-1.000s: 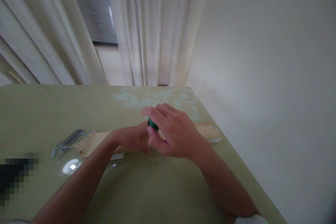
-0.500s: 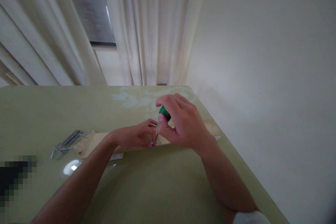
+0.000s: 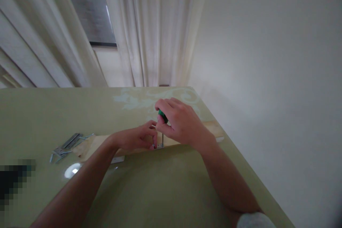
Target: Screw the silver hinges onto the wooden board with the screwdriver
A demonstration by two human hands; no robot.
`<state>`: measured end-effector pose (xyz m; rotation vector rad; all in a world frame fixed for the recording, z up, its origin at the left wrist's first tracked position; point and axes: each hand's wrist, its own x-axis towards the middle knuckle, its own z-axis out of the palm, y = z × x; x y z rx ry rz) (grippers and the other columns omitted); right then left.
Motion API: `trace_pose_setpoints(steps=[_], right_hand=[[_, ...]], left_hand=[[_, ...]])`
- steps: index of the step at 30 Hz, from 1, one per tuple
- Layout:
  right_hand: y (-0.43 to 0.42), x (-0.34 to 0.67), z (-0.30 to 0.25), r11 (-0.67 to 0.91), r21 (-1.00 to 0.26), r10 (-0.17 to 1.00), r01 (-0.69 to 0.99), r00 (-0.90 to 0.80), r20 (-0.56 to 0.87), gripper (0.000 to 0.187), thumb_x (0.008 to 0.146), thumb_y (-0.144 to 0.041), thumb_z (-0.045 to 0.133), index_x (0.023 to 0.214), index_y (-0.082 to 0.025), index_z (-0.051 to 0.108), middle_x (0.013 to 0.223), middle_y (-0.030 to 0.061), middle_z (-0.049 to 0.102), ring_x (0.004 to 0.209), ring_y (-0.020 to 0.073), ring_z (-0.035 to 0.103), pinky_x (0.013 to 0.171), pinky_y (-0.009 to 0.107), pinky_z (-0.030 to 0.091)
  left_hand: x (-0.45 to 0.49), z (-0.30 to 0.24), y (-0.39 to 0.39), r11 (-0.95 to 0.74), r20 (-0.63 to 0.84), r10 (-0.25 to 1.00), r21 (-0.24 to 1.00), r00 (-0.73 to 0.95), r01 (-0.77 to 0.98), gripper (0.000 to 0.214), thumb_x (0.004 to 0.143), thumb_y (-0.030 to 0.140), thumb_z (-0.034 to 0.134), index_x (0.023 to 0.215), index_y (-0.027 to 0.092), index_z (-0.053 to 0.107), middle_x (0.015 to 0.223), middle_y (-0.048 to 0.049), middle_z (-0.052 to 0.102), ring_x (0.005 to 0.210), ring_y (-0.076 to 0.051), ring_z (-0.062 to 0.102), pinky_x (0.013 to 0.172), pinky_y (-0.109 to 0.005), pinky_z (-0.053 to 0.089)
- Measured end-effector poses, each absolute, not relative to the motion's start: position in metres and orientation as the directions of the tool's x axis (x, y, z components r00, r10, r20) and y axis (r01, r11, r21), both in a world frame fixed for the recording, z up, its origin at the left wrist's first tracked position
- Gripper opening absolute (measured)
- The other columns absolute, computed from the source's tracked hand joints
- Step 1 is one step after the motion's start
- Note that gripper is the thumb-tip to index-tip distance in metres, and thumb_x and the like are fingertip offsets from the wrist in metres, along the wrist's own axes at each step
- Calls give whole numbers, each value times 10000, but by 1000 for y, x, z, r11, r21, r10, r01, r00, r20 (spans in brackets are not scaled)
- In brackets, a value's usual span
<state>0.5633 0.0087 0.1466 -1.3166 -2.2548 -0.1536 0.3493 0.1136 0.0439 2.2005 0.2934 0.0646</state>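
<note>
My right hand (image 3: 181, 121) is closed around the green handle of a screwdriver (image 3: 162, 139), its shaft standing almost upright. The tip meets a small metal plate (image 3: 159, 146) at the near edge of a light wooden board (image 3: 100, 142). At the left end of that plate, the fingertips of my left hand (image 3: 139, 137) are pressed together on it, with a screw head showing beside them. The other fingers of this hand are bent over the board. Part of the board is hidden under both hands and my left forearm.
Left of the board lie metal slide-like pieces (image 3: 70, 142) and several thin rods. A shiny clear round object (image 3: 72, 171) sits near my left forearm. A white piece (image 3: 118, 159) shows under the board. The green table (image 3: 160, 188) runs along a wall at right; curtains hang behind.
My right hand has moved slightly left and the screwdriver has gone from slanted to nearly upright, its tip shifting right along the plate. My left hand stays at the plate.
</note>
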Motion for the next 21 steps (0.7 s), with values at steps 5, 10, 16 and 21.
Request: trace_pose_setpoints(steps=[5,10,16,21], right_hand=[[10,562,145,542,-169,772,823,-409,486,155,956,-220,522,1082,-211,612,972,50,689,935,225,572,810,342,425],[10,562,144,613,-207,738,762,-460,493,186,965,-206,515,1124,-207,611,1058,68,697,1012,234,591,891,356,461],[9,562,145,637,-188,718,747,-487,498,227,954,-189,518,1160,-208,613,1069,74,688,1024,240,588,881,357,472],[8,562,145,617,-179,732,766,-476,488,226,963,-196,513,1161,-206,621,1067,73,688,1022,239,593,872,358,475]], left_hand=[[348,45,111,-530,-58,254,826,965,189,249,958,406,734,1083,191,732,1126,-51,671,1157,-244,611,1110,-381,483],[349,42,110,-515,-55,257,837,965,185,283,951,420,743,1122,196,734,1103,-38,667,1188,-248,601,1143,-388,461],[351,40,111,-540,-57,263,818,963,196,277,925,436,770,1070,204,730,1178,-53,660,1228,-265,577,1152,-395,464],[350,41,110,-571,-48,263,797,963,196,261,964,423,726,1099,200,739,1228,-55,648,1236,-267,566,1161,-398,456]])
